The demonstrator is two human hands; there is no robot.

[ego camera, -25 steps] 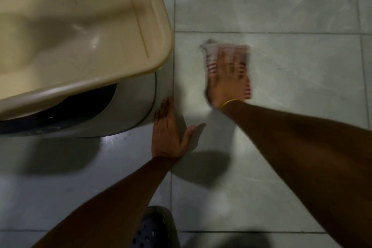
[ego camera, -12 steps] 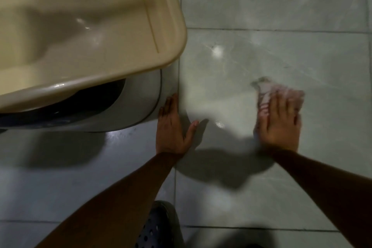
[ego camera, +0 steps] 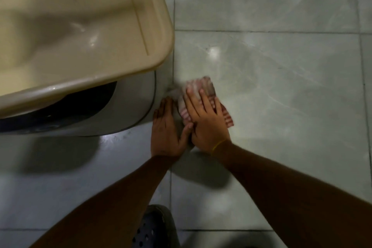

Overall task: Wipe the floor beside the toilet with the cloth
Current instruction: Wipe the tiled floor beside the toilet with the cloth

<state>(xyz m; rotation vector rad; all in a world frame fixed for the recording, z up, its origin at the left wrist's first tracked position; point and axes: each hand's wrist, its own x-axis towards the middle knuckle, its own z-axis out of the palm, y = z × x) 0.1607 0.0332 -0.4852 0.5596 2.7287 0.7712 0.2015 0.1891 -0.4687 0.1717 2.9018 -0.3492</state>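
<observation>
Grey glossy floor tiles (ego camera: 271, 96) fill the dim bathroom view. On them a bunched red-and-white striped cloth (ego camera: 198, 88) lies just beside the grey toilet base (ego camera: 128, 106), under the beige toilet lid (ego camera: 80, 26). Its long axis runs diagonally, away from the base. The right hand (ego camera: 205, 121) presses it flat, fingers spread. The left hand (ego camera: 165, 129) rests open on the floor, touching the right, between cloth and base.

No text, label, brand, number or sign can be read anywhere here, neither on the fixtures nor on the floor.
</observation>
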